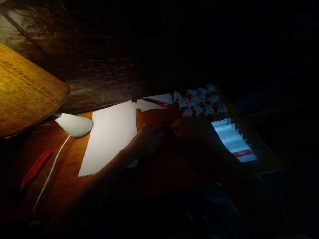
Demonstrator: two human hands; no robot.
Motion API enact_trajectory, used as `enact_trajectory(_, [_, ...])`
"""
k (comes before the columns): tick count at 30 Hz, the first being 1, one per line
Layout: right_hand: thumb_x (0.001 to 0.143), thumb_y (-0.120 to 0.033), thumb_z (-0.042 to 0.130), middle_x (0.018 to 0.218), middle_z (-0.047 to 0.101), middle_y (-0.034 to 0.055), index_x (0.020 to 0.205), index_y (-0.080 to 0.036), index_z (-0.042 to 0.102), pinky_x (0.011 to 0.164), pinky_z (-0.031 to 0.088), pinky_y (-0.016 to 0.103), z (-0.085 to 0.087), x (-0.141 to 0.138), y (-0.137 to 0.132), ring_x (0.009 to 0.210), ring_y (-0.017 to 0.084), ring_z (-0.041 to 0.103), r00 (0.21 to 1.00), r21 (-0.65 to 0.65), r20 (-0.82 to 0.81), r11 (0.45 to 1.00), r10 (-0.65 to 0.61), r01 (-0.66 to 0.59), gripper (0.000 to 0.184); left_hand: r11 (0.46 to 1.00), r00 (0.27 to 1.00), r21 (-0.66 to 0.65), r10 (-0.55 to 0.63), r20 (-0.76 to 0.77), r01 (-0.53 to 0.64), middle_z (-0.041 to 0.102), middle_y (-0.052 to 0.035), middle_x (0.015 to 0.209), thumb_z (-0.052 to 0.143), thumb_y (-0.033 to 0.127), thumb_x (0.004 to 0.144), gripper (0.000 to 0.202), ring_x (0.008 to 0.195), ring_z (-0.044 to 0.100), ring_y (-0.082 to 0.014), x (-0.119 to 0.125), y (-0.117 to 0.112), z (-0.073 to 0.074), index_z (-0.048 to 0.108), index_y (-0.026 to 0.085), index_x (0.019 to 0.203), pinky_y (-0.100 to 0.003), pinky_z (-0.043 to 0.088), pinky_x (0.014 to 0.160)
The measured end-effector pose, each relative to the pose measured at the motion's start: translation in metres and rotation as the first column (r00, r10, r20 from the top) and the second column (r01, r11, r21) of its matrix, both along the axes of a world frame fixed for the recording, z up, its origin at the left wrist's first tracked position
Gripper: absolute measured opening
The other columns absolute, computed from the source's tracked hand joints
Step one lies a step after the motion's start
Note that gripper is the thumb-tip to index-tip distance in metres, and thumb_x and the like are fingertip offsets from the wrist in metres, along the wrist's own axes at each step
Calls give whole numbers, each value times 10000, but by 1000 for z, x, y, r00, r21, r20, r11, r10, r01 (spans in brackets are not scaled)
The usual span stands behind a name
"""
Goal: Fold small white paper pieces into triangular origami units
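My left hand reaches in over the right side of a stack of white paper sheets, its fingers bent and closed near the table's middle. Facing it, my right hand is closed too, in deep shadow. The fingertips of both almost meet. Whatever they grip is too dark to make out. Just beyond the hands, a red-handled tool with a dark blade lies across smaller white paper pieces. Several small folded paper shapes sit in rows beyond my right hand.
A lamp with a yellow-lit shade and white base stands at the left, its white cable running toward me. Near the cable lies a red, slotted object. A lit phone rests right of my right arm. A dark wall rises behind.
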State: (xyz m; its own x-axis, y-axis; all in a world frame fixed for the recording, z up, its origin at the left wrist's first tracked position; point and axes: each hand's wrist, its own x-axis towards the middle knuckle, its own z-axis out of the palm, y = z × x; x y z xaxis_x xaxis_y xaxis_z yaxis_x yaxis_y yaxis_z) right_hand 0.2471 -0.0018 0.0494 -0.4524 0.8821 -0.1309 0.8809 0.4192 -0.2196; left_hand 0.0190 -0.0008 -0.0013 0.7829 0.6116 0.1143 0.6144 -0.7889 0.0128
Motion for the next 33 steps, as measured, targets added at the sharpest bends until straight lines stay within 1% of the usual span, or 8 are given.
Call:
enact_trajectory(4, [957, -243, 493, 1158, 789, 70, 1187, -247, 806, 830, 459, 344, -5, 1, 1, 1036, 253, 696, 999, 59, -46, 998, 11, -8, 389, 999, 999, -11, -33, 41, 33, 577, -161, 1446, 485, 155, 987, 318, 1143, 619, -302, -3, 1, -3, 668, 184, 1246, -473, 489, 979])
enact_trajectory(8, [980, -267, 494, 1170, 788, 78, 1273, -262, 781, 852, 464, 345, -5, -2, 0, 1028, 249, 699, 999, 56, -31, 998, 12, -11, 410, 999, 997, -35, -30, 70, 32, 594, -151, 1424, 483, 163, 997, 316, 1117, 631, -292, -4, 0, 1, 671, 188, 1250, -485, 493, 1001])
enact_trajectory(13, [975, -275, 499, 1153, 806, 78, 1210, -273, 807, 843, 484, 352, -2, -5, -1, 1015, 262, 720, 1000, 19, -6, 1000, 2, -2, 387, 998, 995, -58, 10, 99, -5, 639, -93, 1385, 506, 188, 987, 267, 1045, 647, -266, -2, -1, 7, 697, 223, 1170, -489, 489, 1004])
enact_trajectory(17, [938, -237, 514, 1144, 818, 60, 1198, -295, 810, 826, 497, 343, -1, -2, -1, 980, 250, 735, 999, -48, -1, 998, -39, 39, 398, 997, 997, -71, 18, 72, -13, 648, -105, 1359, 498, 194, 985, 277, 1025, 647, -274, -1, -1, 8, 697, 212, 1178, -493, 487, 983])
enact_trajectory(21, [924, -234, 496, 1159, 817, 52, 1161, -308, 822, 803, 502, 353, -3, 1, -1, 982, 264, 741, 999, -43, -22, 998, -38, 37, 410, 997, 999, -77, 31, 42, -28, 636, -111, 1377, 482, 196, 998, 306, 1000, 647, -266, -1, -2, 6, 683, 213, 1229, -495, 481, 976])
enact_trajectory(24, [926, -246, 486, 1125, 820, 64, 1141, -300, 826, 788, 497, 353, -3, -1, -2, 972, 269, 744, 1000, -18, -19, 1000, -25, 25, 406, 998, 999, -67, 20, 49, -16, 623, -115, 1399, 477, 196, 999, 306, 1013, 647, -278, -4, -2, 3, 690, 216, 1218, -507, 476, 980])
enact_trajectory(28, [943, -272, 477, 1083, 819, 88, 1107, -283, 831, 819, 494, 355, 1, -5, -3, 975, 269, 739, 999, 29, 29, 999, -42, 41, 390, 999, 999, -32, 14, 48, -13, 613, -122, 1431, 478, 200, 991, 306, 1028, 658, -291, -6, 0, -2, 688, 210, 1213, -512, 475, 967])
enact_trajectory(33, [945, -256, 480, 1063, 816, 99, 1095, -264, 830, 811, 493, 346, 5, -6, -6, 966, 266, 740, 998, 13, 50, 999, -47, 46, 380, 999, 998, -39, 1, 65, 1, 609, -114, 1483, 472, 198, 998, 350, 1153, 648, -297, -5, 1, -3, 647, 211, 1301, -484, 467, 980])
